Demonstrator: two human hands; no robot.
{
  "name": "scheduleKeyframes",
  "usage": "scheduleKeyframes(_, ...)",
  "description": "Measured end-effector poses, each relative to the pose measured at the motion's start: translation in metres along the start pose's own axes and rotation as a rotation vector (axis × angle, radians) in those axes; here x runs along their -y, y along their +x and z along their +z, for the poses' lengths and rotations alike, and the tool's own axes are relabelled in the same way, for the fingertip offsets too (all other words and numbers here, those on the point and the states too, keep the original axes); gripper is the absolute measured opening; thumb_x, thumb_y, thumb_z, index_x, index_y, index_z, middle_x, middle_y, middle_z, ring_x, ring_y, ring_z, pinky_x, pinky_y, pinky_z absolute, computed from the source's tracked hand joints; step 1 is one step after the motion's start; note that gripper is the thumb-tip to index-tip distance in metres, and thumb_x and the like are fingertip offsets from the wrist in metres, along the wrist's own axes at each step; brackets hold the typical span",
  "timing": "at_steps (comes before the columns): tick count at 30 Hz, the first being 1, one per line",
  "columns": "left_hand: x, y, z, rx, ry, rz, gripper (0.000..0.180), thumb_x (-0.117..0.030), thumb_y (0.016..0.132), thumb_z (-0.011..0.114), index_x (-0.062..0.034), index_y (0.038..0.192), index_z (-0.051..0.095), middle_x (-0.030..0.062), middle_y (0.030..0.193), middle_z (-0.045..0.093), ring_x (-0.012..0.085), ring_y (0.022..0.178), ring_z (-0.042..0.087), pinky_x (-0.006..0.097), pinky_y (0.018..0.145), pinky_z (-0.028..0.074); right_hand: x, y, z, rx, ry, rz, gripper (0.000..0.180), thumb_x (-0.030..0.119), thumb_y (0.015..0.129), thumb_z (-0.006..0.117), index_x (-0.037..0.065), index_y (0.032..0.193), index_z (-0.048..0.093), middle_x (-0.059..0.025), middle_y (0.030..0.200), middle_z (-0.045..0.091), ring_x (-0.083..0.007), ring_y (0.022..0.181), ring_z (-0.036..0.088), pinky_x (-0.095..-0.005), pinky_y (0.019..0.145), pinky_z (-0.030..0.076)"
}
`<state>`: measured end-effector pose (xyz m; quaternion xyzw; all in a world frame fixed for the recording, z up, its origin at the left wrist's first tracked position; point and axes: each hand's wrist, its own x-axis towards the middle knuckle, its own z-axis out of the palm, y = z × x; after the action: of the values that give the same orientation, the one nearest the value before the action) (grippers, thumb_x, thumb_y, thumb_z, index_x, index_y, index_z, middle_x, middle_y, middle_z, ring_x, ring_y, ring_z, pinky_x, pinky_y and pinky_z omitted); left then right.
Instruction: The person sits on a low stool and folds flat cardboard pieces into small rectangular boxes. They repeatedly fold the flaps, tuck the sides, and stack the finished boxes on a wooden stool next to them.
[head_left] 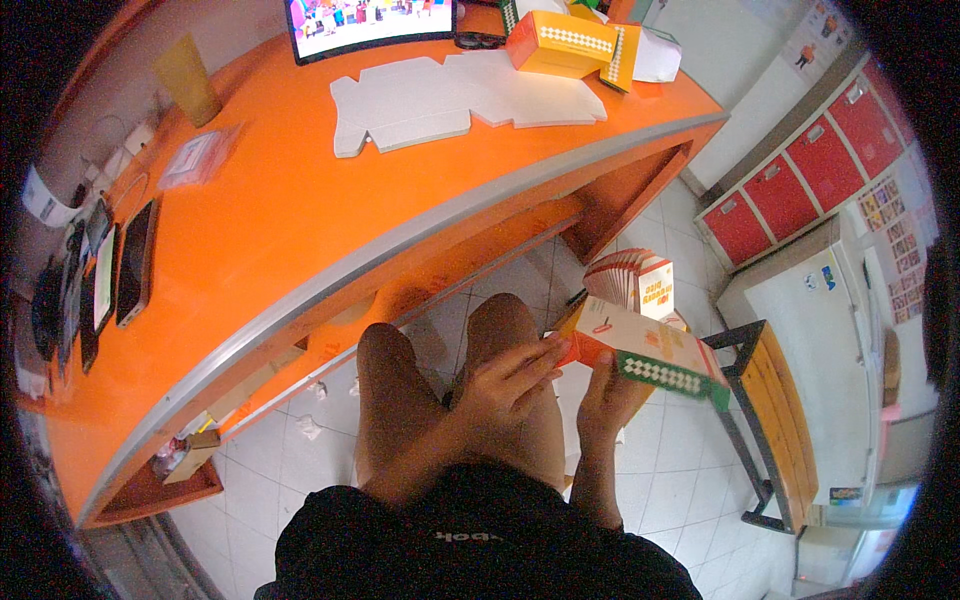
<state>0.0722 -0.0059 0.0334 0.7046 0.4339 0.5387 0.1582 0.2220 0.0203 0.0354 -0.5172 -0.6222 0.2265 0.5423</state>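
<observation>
One box [655,345] lies across my right hand [612,395], and I watch it from far away. That hand holds the box from the near side; the thumb is up and the other fingers are hidden. My left hand [515,385] is at the red end [588,352]. Its fingers are close together, but I can't tell if they pinch that end or only press it.

The box is just right of the left hand, past the right knee [500,312]. Its long way runs off to the right, tipping a bit toward me. I think what counts most is that the left hand is nearest the end.

Behind the box is a stack of folded cartons [612,280]. Farther off, flat white card [420,105] lies on the orange desk [260,200].
</observation>
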Motion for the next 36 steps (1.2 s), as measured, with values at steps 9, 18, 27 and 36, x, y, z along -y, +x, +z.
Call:
scheduleKeyframes(9,-0.018,0.007,0.004,-0.171,-0.17,-0.292,0.02,-0.006,0.084,0.062,0.0025,0.101,0.063,0.017,0.105,0.06,0.0249,0.097,0.061,0.031,0.08,0.049,-0.026,-0.044,-0.005,0.291,-0.754,-0.028,0.028,0.015,0.093,0.047,0.001,0.117,0.047,-0.0145,0.111,0.053,-0.0264,0.106,0.051,-0.0432,0.092,0.041)
scheduleKeyframes(18,-0.021,0.011,-0.011,-0.057,-0.177,-0.272,0.017,-0.007,0.084,0.06,0.0016,0.098,0.063,0.0156,0.111,0.058,0.029,0.102,0.058,0.034,0.088,0.046,-0.066,-0.04,-0.016,0.27,-0.81,-0.069,0.031,0.018,0.093,0.046,0.003,0.12,0.044,-0.014,0.116,0.049,-0.0263,0.109,0.048,-0.0433,0.094,0.04)
scheduleKeyframes(27,-0.026,0.015,-0.021,-0.075,-0.194,-0.298,0.017,-0.006,0.085,0.059,-0.0013,0.101,0.064,0.0134,0.103,0.061,0.0241,0.096,0.06,0.032,0.085,0.047,-0.07,-0.03,-0.022,0.274,-0.792,-0.093,0.035,0.021,0.094,0.044,0.004,0.124,0.042,-0.0135,0.121,0.045,-0.0262,0.113,0.045,-0.0433,0.096,0.038)
scheduleKeyframes(36,-0.026,0.017,-0.02,0.011,-0.063,-0.228,0.021,-0.002,0.08,0.062,0.0001,0.101,0.063,0.0149,0.105,0.059,0.0272,0.098,0.059,0.035,0.087,0.047,-0.066,-0.027,-0.022,0.266,-0.767,-0.098,0.038,0.024,0.094,0.043,0.005,0.127,0.039,-0.013,0.126,0.041,-0.0261,0.117,0.041,-0.0433,0.098,0.036)
